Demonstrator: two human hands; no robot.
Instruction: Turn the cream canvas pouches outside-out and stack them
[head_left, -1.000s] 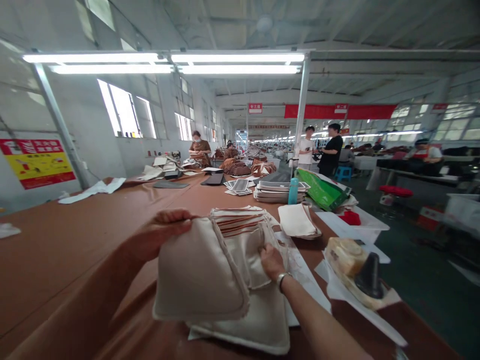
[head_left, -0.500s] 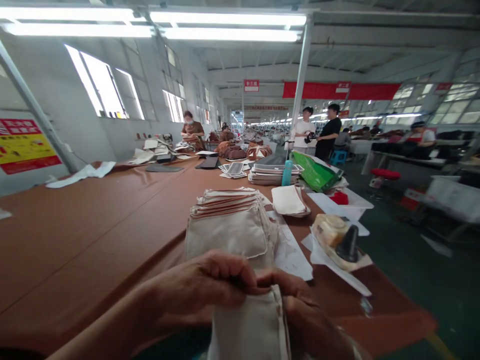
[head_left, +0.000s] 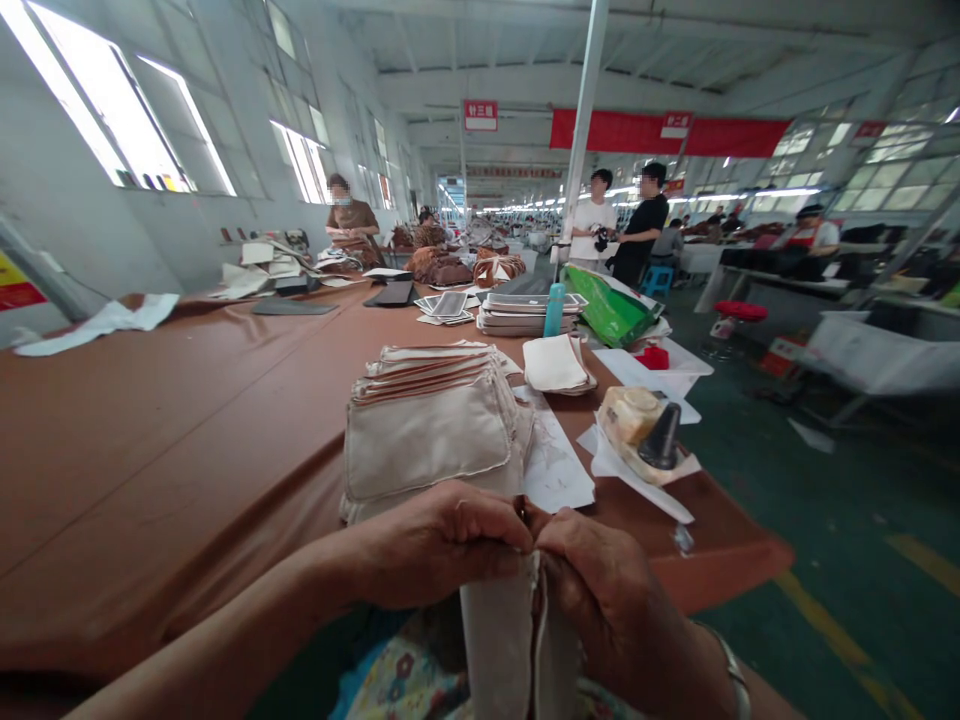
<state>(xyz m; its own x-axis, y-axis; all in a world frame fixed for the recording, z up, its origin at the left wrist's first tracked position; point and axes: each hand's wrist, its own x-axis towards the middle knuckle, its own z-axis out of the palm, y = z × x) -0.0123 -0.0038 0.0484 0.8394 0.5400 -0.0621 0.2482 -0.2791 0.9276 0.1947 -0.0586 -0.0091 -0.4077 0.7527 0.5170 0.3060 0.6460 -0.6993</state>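
Note:
A beige fabric piece with a seamed edge (head_left: 499,640) hangs upright close to my body, below both hands. My left hand (head_left: 450,540) pinches its upper edge from the left. Opposite it, my right hand (head_left: 600,580) grips the same edge, its thumb near the left one and a bracelet on the wrist. The fingers hide most of the top seam. Just beyond my hands lies a thick stack of similar beige pieces (head_left: 427,440) with brown edges.
White paper (head_left: 555,470) lies right of the stack, near a smaller beige pile (head_left: 556,364). A yellowish block (head_left: 631,412) and a black cone-shaped object (head_left: 661,438) stand near the right edge of the brown-covered table (head_left: 187,420). Farther back are a teal bottle (head_left: 554,310) and a green bag (head_left: 611,305).
My view has tilted down and shifted right. Both hands have come closer together on the fabric piece, which now appears turned more edge-on, with its seam facing me.

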